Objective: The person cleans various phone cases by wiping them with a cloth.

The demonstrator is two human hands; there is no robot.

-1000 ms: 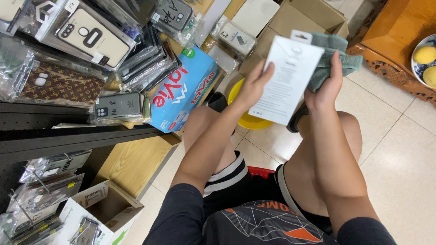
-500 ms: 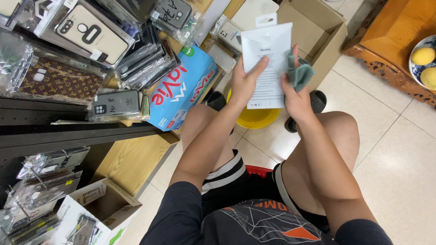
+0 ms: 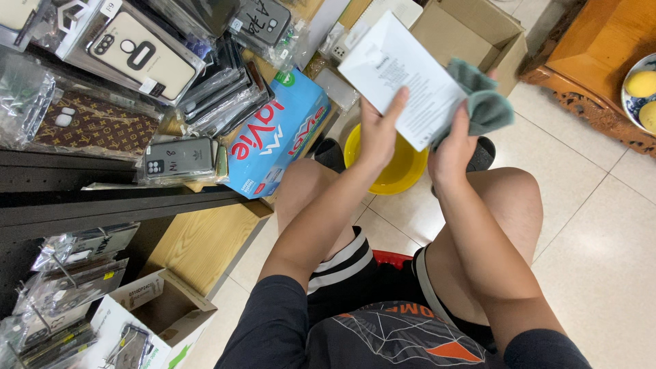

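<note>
1. While both hands are raised over the knees, I see one flat white package (image 3: pixel 403 75), tilted, held between them above the yellow basin (image 3: pixel 396 167).
2. My left hand (image 3: pixel 379 133) is clamped on the package's lower edge, thumb on the printed face and fingers behind it.
3. My right hand (image 3: pixel 454 147) is closed on one grey-green cloth (image 3: pixel 485 102), which is pressed against the package's right edge; the thumb lies on the white face.
4. One yellow basin sits on the tiled floor (image 3: pixel 601 239) between the feet, with two dark sandals, one at each side of it, partly hidden.
5. One blue drinks carton (image 3: pixel 277 140) leans just left of the basin, touching the wooden shelf (image 3: pixel 198 246).
6. One open cardboard box (image 3: pixel 471 34) stands beyond the package, near its upper edge.
7. Many bagged phone cases (image 3: pixel 130 55) crowd the left side; I cannot count them exactly.
8. One carved wooden table (image 3: pixel 594 75) fills the top right corner, bearing a dish with two yellow fruits (image 3: pixel 642 96).
9. Open tiled floor lies to the right of the right knee; the left is hemmed in by shelf and carton.
</note>
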